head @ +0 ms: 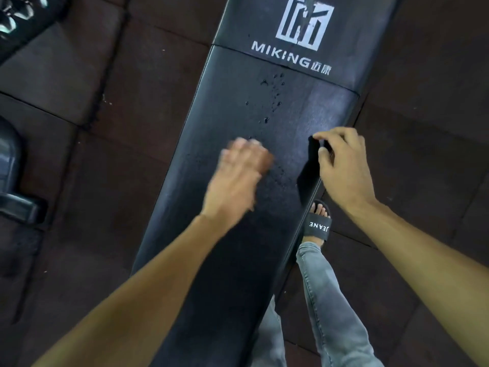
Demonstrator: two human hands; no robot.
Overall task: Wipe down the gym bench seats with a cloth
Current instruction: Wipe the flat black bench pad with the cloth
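A long black padded bench seat (pixel 238 234) with a white MIKING logo (pixel 291 55) runs up the middle of the view. Water droplets (pixel 272 102) speckle it below the logo. My left hand (pixel 238 176) is over the middle of the seat and blurred by motion. Its fingers look curled, and I cannot tell whether it holds anything. My right hand (pixel 344 165) is at the seat's right edge. Its thumb and forefinger pinch a dark flap that looks like a black cloth (pixel 308 170), which hangs down against the seat.
Dark rubber floor tiles (pixel 132 88) surround the bench. Black machine parts (pixel 10 181) stand at the left edge, with more equipment (pixel 18 14) at the top left. My foot in a black slide sandal (pixel 317 223) and my grey jeans leg (pixel 328 300) stand right of the bench.
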